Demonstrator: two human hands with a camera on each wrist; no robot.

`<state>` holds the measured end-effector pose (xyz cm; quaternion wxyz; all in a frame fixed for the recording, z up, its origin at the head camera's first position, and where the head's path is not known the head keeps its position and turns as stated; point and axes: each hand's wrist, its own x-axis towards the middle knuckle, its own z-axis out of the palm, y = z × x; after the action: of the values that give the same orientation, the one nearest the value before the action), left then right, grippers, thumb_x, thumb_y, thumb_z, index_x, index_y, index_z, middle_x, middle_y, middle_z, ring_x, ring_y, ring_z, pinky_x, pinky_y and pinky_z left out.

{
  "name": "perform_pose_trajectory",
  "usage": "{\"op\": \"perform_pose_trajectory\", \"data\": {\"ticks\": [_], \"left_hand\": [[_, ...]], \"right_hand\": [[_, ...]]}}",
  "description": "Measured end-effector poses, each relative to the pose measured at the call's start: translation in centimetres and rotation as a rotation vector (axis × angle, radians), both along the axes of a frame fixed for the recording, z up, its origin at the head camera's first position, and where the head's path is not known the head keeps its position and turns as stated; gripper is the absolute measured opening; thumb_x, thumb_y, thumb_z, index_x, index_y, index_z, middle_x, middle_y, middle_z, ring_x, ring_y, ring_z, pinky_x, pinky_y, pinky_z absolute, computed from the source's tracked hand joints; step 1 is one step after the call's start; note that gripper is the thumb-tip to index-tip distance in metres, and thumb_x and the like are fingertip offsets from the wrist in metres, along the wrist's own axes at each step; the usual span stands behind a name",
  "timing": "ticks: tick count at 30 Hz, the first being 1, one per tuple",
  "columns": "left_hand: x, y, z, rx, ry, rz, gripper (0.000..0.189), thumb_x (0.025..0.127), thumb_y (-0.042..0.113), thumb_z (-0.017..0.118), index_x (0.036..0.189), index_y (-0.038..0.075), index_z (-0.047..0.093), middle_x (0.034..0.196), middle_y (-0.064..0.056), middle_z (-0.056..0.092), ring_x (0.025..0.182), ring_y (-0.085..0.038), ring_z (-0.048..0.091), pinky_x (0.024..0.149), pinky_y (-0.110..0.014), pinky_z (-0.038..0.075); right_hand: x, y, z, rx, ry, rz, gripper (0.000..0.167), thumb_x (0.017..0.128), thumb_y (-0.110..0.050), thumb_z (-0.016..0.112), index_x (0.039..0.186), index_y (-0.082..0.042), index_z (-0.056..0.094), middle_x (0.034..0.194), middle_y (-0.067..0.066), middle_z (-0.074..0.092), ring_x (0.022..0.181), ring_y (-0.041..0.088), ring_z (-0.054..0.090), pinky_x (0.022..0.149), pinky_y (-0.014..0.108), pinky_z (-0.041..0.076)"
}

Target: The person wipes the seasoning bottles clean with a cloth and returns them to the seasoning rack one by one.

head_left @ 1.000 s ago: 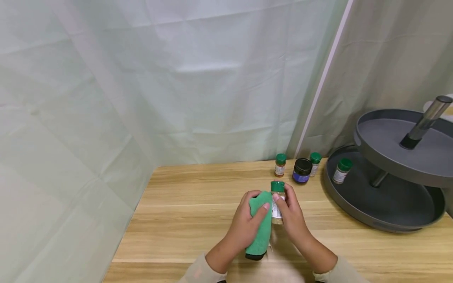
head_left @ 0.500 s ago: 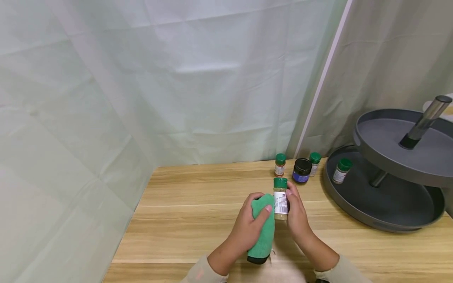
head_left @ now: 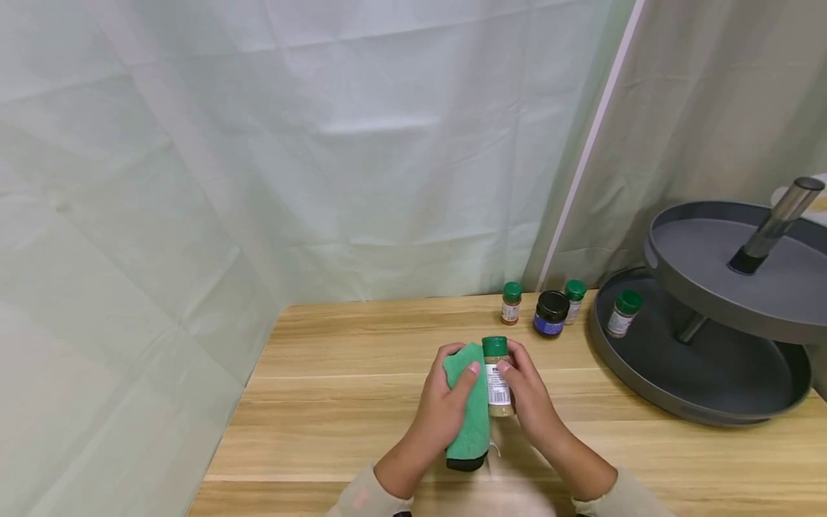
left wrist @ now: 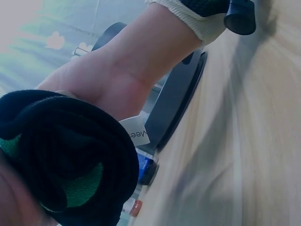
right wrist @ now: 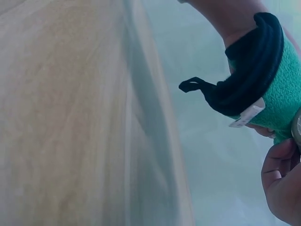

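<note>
My left hand (head_left: 441, 402) grips a rolled green cloth (head_left: 474, 424) with a dark edge, thumb across its front. In the left wrist view the dark rolled end of the cloth (left wrist: 89, 155) fills the near part, a white tag (left wrist: 135, 130) sticking out. Against the cloth's right side stands a spice jar (head_left: 499, 384) with a green cap and white label, upright above the table. My right hand (head_left: 533, 402) holds this jar from the right, thumb on the label. The right wrist view shows the cloth (right wrist: 287, 89) touching the jar, which is mostly cut off by the frame.
Behind the hands stand a green-capped jar (head_left: 511, 304), a black-lidded jar (head_left: 551, 314) with a blue label and another green-capped jar (head_left: 574, 298). At right is a two-tier grey round tray (head_left: 698, 420), with a green-capped jar (head_left: 623, 316) on its lower tier. Curtains hang behind the table (head_left: 323, 402).
The jar swung slightly up and right, its label turning, then came back down and left against the cloth. The right thumb is over the label again. Both hands keep their hold.
</note>
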<state>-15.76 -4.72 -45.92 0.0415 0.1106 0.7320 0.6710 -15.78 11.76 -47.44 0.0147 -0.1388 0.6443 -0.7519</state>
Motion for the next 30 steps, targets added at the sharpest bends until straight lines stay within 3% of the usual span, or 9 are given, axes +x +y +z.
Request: {"op": "perform_pose_trajectory", "data": {"ticks": [10,15,21,27,30], "left_hand": [[-0.18,-0.43,0.31,0.013,0.004,0.006,0.036,0.106,0.038,0.052,0.136,0.021,0.045,0.123,-0.008,0.062,0.100,-0.017,0.062,0.081,-0.031,0.056],[0.03,-0.22,0.08,0.002,0.026,-0.028,0.034,0.106,0.037,0.052,0.135,0.022,0.046,0.120,-0.006,0.062,0.097,-0.018,0.062,0.078,-0.032,0.057],[0.39,0.05,-0.09,-0.085,0.040,-0.064,0.033,0.103,0.040,0.056,0.133,0.028,0.048,0.117,-0.002,0.060,0.094,-0.016,0.062,0.075,-0.031,0.056],[0.63,0.28,0.02,-0.187,0.062,-0.102,0.037,0.102,0.045,0.057,0.134,0.031,0.047,0.120,0.000,0.058,0.097,-0.014,0.061,0.078,-0.029,0.055],[0.67,0.38,0.03,-0.188,0.060,-0.104,0.037,0.101,0.045,0.057,0.134,0.031,0.048,0.119,0.000,0.058,0.096,-0.013,0.062,0.077,-0.028,0.055]], "right_hand": [[0.34,-0.28,-0.25,0.022,0.041,0.040,0.041,0.108,-0.015,0.043,0.146,-0.002,0.034,0.128,0.001,0.055,0.110,0.007,0.059,0.089,0.026,0.056],[0.32,-0.40,-0.37,0.068,0.079,-0.053,0.038,0.108,-0.014,0.043,0.144,-0.003,0.038,0.128,0.003,0.052,0.111,0.007,0.055,0.089,0.023,0.053],[0.09,-0.32,-0.22,0.045,0.051,-0.144,0.033,0.110,-0.017,0.037,0.139,-0.002,0.039,0.114,0.006,0.051,0.097,0.009,0.058,0.080,0.024,0.055],[-0.10,0.23,0.15,0.065,-0.012,-0.241,0.045,0.112,-0.035,0.021,0.141,-0.004,0.036,0.115,0.001,0.048,0.107,0.009,0.049,0.092,0.018,0.043],[-0.10,0.31,0.16,0.046,-0.027,-0.254,0.047,0.111,-0.032,0.015,0.143,-0.003,0.033,0.116,-0.004,0.048,0.108,0.008,0.047,0.093,0.018,0.041]]}}
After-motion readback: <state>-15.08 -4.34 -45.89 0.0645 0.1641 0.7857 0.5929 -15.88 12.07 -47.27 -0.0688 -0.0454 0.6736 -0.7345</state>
